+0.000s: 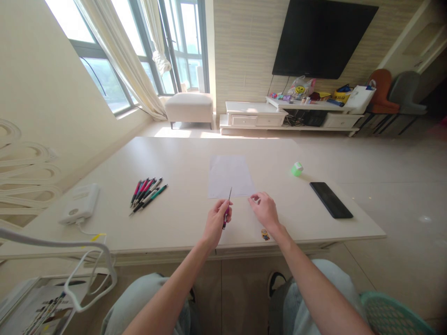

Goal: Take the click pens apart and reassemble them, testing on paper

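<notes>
My left hand (pixel 217 218) is closed around a purple and black pen (pixel 226 217) above the near side of the table. A thin dark rod sticks up from the pen's top end, over the near edge of a white sheet of paper (pixel 230 174). My right hand (pixel 264 210) is at the paper's near right corner with thumb and forefinger pinched. Whatever is between those fingertips is too small to make out. Below the right hand, a small yellow and blue cartoon sticker (pixel 265 234) lies near the table's front edge.
Several pens (pixel 146 193) lie bunched on the left of the white table (pixel 181 158). A white power strip (pixel 82 204) with a cable sits at the far left. To the right are a small green container (pixel 297 169) and a black phone (pixel 330 200).
</notes>
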{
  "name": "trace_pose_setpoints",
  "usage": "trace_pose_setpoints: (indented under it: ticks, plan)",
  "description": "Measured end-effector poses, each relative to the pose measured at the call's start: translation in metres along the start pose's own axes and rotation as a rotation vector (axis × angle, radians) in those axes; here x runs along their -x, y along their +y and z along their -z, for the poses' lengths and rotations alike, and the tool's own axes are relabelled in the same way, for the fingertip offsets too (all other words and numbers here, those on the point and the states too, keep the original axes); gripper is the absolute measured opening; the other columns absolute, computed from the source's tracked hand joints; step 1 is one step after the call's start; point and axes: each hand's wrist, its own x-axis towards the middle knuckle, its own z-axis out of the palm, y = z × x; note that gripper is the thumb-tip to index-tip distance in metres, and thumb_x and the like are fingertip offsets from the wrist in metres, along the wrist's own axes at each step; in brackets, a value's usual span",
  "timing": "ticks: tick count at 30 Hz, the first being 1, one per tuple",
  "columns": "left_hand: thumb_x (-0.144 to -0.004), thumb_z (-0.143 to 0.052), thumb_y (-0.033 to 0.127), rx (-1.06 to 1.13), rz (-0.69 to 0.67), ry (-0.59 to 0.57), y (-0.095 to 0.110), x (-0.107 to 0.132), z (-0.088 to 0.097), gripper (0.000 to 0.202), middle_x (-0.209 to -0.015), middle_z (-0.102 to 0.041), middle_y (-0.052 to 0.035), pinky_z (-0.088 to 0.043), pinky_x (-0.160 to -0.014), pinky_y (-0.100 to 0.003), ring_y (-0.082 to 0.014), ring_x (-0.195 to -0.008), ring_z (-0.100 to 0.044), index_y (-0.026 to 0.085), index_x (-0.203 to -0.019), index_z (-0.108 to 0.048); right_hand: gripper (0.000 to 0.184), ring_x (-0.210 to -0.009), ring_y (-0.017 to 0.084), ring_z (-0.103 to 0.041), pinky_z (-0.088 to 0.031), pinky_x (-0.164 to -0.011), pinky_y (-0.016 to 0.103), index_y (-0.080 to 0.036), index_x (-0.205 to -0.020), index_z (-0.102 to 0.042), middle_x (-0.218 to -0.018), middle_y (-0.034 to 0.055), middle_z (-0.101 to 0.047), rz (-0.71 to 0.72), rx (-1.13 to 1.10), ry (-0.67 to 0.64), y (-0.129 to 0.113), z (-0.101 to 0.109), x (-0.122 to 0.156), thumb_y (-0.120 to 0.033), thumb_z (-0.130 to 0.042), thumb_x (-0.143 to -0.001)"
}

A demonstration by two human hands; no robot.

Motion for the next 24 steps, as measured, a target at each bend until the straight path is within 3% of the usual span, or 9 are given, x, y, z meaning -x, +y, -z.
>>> trace_pose_setpoints:
  ticks: [4, 8, 10, 13, 16, 20, 24]
  plan:
    - [-0.077, -0.055, 0.053, -0.028, 0.010, -0.049, -0.004, 0.003, -0.006, 0.035, -0.061, -0.047, 0.0043, -0.032, -0.048, -0.019, -0.0062, -0.048, -0.042, 0.018, -0.083, -0.054, 0.038, -0.058, 0.014, -0.054, -0.043, -0.056, 0.027, -0.015, -0.083, -0.068, -0.067, 0.0042, -0.063, -0.056, -0.459, -0.192, -0.022, 0.000, 0.003, -0.051, -0.056, -0.077]
    - [-0.079, -0.053, 0.053, -0.059, 0.012, -0.073, -0.007, 0.006, -0.011, 0.034, -0.060, -0.047, 0.0050, -0.031, -0.049, -0.019, -0.0063, -0.048, -0.043, 0.019, -0.082, -0.055, 0.038, -0.053, 0.012, -0.049, -0.040, -0.051, 0.025, -0.016, -0.080, -0.069, -0.060, 0.0010, -0.059, -0.085, -0.657, -0.281, -0.040, -0.005, 0.009, -0.052, -0.063, -0.071]
    - [-0.080, -0.053, 0.052, -0.077, 0.014, -0.081, -0.007, 0.007, -0.012, 0.033, -0.060, -0.048, 0.0051, -0.030, -0.048, -0.019, -0.0062, -0.049, -0.043, 0.019, -0.082, -0.055, 0.035, -0.053, 0.011, -0.048, -0.039, -0.051, 0.025, -0.016, -0.077, -0.068, -0.059, 0.0005, -0.057, -0.086, -0.704, -0.258, -0.042, -0.003, 0.007, -0.051, -0.065, -0.070]
    - [-0.080, -0.053, 0.050, -0.136, 0.022, -0.109, -0.005, 0.009, -0.012, 0.032, -0.060, -0.048, 0.0048, -0.028, -0.047, -0.019, -0.0062, -0.050, -0.042, 0.018, -0.080, -0.056, 0.038, -0.053, 0.012, -0.048, -0.038, -0.050, 0.025, -0.015, -0.083, -0.068, -0.061, 0.0017, -0.058, -0.127, -0.745, -0.066, -0.036, 0.009, -0.006, -0.052, -0.062, -0.072]
    - [-0.081, -0.052, 0.050, -0.169, 0.022, -0.111, -0.001, 0.010, -0.009, 0.032, -0.059, -0.047, 0.0048, -0.027, -0.047, -0.020, -0.0063, -0.049, -0.041, 0.018, -0.081, -0.057, 0.038, -0.059, 0.015, -0.053, -0.041, -0.054, 0.027, -0.015, -0.083, -0.067, -0.068, 0.0053, -0.063, -0.155, -0.552, 0.098, -0.022, 0.024, -0.020, -0.051, -0.061, -0.072]
    - [-0.079, -0.054, 0.050, -0.149, 0.015, -0.040, 0.000, 0.007, -0.005, 0.032, -0.060, -0.048, 0.0045, -0.026, -0.045, -0.019, -0.0063, -0.049, -0.042, 0.019, -0.083, -0.057, 0.021, -0.064, 0.018, -0.058, -0.042, -0.062, 0.030, -0.018, -0.066, -0.066, -0.068, 0.0058, -0.065, -0.101, -0.074, -0.056, -0.008, 0.021, -0.015, -0.038, -0.063, -0.071]
    - [-0.079, -0.055, 0.049, -0.105, 0.005, -0.012, -0.001, 0.004, -0.002, 0.032, -0.061, -0.048, 0.0040, -0.026, -0.044, -0.018, -0.0059, -0.049, -0.041, 0.018, -0.082, -0.057, 0.014, -0.070, 0.020, -0.059, -0.039, -0.063, 0.030, -0.019, -0.066, -0.065, -0.079, 0.0094, -0.065, -0.028, 0.306, -0.122, -0.012, 0.001, 0.003, -0.028, -0.059, -0.075]
